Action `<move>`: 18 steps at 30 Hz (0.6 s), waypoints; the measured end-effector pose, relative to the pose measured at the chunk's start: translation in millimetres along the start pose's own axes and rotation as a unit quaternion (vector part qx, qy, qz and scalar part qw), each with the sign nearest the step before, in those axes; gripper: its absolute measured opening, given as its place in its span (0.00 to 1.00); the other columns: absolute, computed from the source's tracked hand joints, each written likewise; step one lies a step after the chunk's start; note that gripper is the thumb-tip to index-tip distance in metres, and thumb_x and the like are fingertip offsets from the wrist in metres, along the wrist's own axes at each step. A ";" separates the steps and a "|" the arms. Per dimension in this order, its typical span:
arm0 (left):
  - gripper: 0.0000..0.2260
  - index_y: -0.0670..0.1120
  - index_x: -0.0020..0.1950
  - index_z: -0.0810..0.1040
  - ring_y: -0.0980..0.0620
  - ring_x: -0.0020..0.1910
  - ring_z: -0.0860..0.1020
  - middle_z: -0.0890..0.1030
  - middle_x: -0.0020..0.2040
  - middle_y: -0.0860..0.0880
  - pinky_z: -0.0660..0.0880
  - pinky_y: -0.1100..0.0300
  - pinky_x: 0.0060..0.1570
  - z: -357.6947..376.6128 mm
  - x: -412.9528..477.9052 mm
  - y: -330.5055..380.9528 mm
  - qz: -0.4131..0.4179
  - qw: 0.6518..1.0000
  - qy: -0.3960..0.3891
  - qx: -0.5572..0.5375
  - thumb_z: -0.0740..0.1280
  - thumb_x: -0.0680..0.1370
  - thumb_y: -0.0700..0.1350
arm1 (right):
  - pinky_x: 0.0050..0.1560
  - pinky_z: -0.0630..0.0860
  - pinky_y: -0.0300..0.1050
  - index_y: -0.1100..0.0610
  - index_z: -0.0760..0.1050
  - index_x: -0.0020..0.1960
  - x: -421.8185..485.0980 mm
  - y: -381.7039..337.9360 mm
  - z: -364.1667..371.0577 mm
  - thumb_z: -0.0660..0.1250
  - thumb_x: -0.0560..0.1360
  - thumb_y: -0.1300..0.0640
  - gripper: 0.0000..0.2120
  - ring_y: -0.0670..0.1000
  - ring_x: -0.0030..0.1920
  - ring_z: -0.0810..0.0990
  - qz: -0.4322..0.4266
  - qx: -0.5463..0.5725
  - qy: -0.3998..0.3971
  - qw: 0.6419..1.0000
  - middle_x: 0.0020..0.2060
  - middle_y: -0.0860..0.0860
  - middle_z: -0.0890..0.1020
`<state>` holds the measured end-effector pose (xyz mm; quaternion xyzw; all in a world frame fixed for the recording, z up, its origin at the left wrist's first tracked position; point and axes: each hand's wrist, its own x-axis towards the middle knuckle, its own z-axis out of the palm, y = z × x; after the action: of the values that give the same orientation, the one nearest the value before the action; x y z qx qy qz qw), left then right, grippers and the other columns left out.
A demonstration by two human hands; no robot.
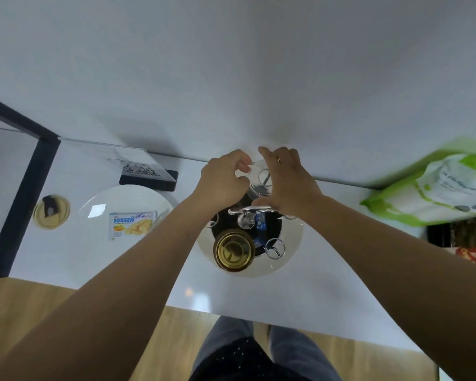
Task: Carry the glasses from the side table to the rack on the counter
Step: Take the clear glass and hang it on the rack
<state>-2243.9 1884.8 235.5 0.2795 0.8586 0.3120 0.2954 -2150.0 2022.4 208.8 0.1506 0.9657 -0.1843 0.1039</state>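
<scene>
A clear glass [259, 180] is held between both hands at the far side of the round chrome rack [275, 248] on the white counter. My left hand [223, 182] grips its left side and my right hand [289, 182] wraps its right side. The glass sits over one of the rack's far wire pegs, and a peg ring shows through it. A gold-tinted glass [232, 250] stands mouth-down on the rack's near left. Another clear glass [246, 220] appears at the rack's centre, partly hidden by my hands.
A white plate [94, 204] with a biscuit packet [132, 224] lies left of the rack. Behind it stands an acrylic sign with a code [140, 169]. A small round lid [51, 211] sits far left. A green-and-white pack [437, 191] lies on the right.
</scene>
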 end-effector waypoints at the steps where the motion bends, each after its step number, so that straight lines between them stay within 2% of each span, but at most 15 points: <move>1: 0.16 0.49 0.59 0.76 0.53 0.55 0.78 0.82 0.53 0.53 0.74 0.56 0.58 -0.7 1.2 -0.8 -0.001 1.000 -0.001 -0.003 0.66 0.73 0.37 | 0.61 0.70 0.50 0.53 0.50 0.76 1.2 -0.5 -0.4 0.77 0.62 0.38 0.54 0.56 0.65 0.62 0.000 -0.005 -0.002 1.000 0.65 0.56 0.66; 8: 0.16 0.49 0.61 0.75 0.53 0.57 0.78 0.82 0.56 0.52 0.72 0.58 0.59 -2.9 3.8 -1.7 -0.004 1.000 -0.011 -0.008 0.65 0.74 0.37 | 0.61 0.71 0.53 0.52 0.51 0.76 1.8 1.1 -2.9 0.75 0.63 0.34 0.53 0.57 0.65 0.66 -0.003 -0.031 -0.019 0.999 0.67 0.56 0.67; 18: 0.18 0.48 0.62 0.76 0.52 0.59 0.77 0.81 0.59 0.50 0.71 0.61 0.57 -21.0 -1.7 6.1 0.009 1.000 -0.004 -0.009 0.65 0.73 0.37 | 0.60 0.72 0.54 0.49 0.51 0.76 -11.6 11.5 -14.9 0.74 0.66 0.38 0.49 0.57 0.66 0.66 -0.034 -0.067 -0.028 0.997 0.69 0.54 0.65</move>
<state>-2255.3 1879.8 253.6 0.2858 0.8519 0.3216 0.2985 -2137.6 2035.4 221.6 0.1051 0.9772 -0.1269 0.1341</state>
